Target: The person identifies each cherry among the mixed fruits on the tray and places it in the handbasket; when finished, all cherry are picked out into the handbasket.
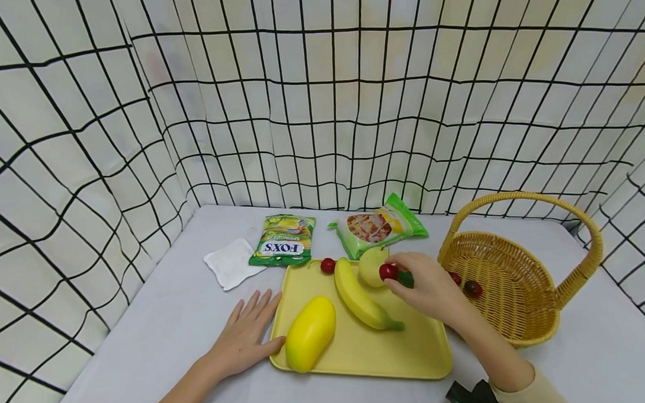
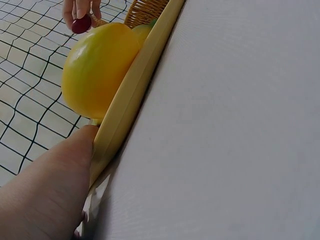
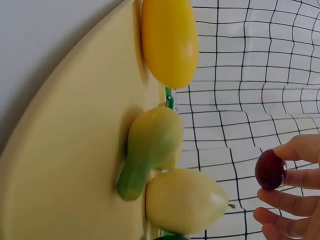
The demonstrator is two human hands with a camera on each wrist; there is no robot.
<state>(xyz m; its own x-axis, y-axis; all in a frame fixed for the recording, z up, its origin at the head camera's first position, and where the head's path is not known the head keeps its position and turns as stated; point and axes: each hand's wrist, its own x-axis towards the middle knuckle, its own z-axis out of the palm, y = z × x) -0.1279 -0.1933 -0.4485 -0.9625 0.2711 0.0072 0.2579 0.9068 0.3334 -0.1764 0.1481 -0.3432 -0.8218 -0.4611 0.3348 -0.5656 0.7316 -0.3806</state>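
My right hand (image 1: 426,285) pinches a dark red cherry (image 1: 388,271) between thumb and fingertips, above the tray's far side. The pear (image 1: 372,266) stands behind the cherry in the head view, and a dark green leaf (image 1: 407,279) shows beside the fingers. On the yellow tray (image 1: 370,360) lie a banana (image 1: 359,297), a yellow mango (image 1: 311,333) and another cherry (image 1: 328,266) at the far edge. My left hand (image 1: 245,335) rests with straight fingers on the table at the tray's left side, its thumb at the rim near the mango (image 2: 100,70).
To the right stands a wicker basket (image 1: 517,285) with a tall handle and cherries (image 1: 473,289) inside. Behind the tray lie a green FOX'S bag (image 1: 284,239) and another green packet (image 1: 377,227). A white packet (image 1: 232,262) lies left; a black strap (image 1: 474,399) is near the right sleeve.
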